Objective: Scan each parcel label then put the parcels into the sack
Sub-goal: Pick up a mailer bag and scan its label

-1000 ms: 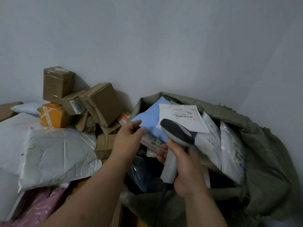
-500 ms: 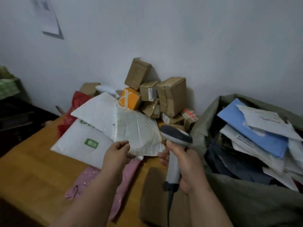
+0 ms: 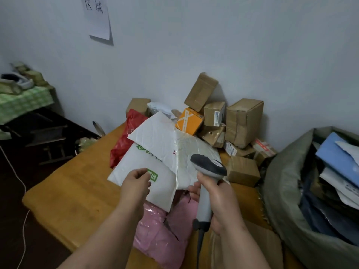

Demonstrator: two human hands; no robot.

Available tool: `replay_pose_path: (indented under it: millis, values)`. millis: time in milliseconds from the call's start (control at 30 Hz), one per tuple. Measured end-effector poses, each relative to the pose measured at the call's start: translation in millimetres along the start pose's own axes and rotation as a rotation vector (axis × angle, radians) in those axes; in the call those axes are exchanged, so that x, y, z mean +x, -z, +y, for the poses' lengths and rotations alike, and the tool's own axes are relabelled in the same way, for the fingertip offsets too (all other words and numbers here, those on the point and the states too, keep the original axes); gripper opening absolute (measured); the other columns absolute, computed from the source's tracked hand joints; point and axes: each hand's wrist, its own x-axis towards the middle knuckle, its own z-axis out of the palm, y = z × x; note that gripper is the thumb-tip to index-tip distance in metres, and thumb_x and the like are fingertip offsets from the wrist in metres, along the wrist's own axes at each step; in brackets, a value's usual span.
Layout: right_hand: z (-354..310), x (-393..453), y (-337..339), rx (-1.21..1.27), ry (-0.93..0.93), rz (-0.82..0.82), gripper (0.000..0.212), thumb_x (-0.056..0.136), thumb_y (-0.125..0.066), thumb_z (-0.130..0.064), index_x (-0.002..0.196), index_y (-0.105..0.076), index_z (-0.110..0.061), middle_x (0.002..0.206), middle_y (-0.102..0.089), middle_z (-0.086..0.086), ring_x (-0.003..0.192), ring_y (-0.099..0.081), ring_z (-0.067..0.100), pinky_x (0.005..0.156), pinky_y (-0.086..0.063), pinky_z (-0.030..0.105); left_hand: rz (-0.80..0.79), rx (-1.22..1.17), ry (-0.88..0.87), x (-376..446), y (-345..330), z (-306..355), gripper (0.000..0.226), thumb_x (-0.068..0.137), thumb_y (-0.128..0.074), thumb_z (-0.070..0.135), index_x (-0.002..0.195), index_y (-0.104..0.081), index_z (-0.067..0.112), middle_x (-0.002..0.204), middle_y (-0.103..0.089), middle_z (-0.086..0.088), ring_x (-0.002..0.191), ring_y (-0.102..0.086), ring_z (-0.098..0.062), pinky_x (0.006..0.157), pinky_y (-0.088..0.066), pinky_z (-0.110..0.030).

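My right grip (image 3: 217,199) is closed around the scanner (image 3: 207,169). My left grip (image 3: 136,183), fingers curled, is over the white mailer (image 3: 136,164) on the surface (image 3: 77,187); I cannot tell if it pinches. The sack (image 3: 287,191) stands at right.

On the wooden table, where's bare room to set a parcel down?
The table is bare along its left side, between its left edge and the white mailer and pink bag. It is crowded at the back, where cardboard boxes pile against the wall, and on the right by the sack.
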Motion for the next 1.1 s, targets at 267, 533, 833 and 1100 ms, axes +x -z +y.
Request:
replay_pose_path:
  millis: [267, 533, 833, 1100]
  values:
    - [1.8, 60.1, 9.4, 0.026, -0.036, 0.074, 0.032, 0.086, -0.078, -0.025, 0.108, -0.069, -0.003, 0.08, -0.078, 0.009, 0.077, -0.077, 0.021, 0.06, -0.059, 0.026, -0.117, 0.237, 0.051, 30.3, -67.9, -8.2, 0.045, 0.097, -0.06, 0.018, 0.14, -0.049, 0.014, 0.132, -0.057, -0.005, 0.115, -0.055, -0.022, 0.104, -0.046, -0.041]
    - [17.5, 97.5, 27.9, 0.015, -0.07, 0.168, 0.021, 0.087, -0.078, -0.02, 0.101, -0.07, -0.006, 0.072, -0.076, 0.002, 0.074, -0.077, 0.022, 0.072, -0.064, 0.041, -0.151, 0.299, 0.137, 49.4, -119.5, -33.2, 0.048, 0.084, -0.067, 0.003, 0.127, -0.048, 0.012, 0.097, -0.062, -0.002, 0.087, -0.063, -0.021, 0.069, -0.055, -0.034]
    - [9.8, 93.7, 15.8, -0.081, 0.097, 0.253, 0.026, 0.084, -0.079, -0.021, 0.102, -0.063, -0.029, 0.079, -0.077, -0.01, 0.072, -0.074, 0.009, 0.057, -0.054, 0.02, -0.199, -0.045, -0.027, 43.3, -130.3, 32.7, 0.033, 0.085, -0.052, -0.003, 0.098, -0.07, 0.021, 0.079, -0.076, -0.001, 0.074, -0.074, -0.023, 0.066, -0.063, -0.042]
    - [-18.0, 62.2, -14.4, -0.271, 0.335, 0.411, 0.08, 0.066, -0.092, -0.025, 0.133, -0.049, -0.037, 0.117, -0.061, -0.022, 0.109, -0.057, 0.0, 0.093, -0.049, 0.028, -0.407, -0.285, -0.018, 7.1, -121.1, 102.4, 0.027, 0.096, -0.054, 0.003, 0.12, -0.063, 0.013, 0.1, -0.071, -0.008, 0.09, -0.07, -0.023, 0.074, -0.061, -0.041]
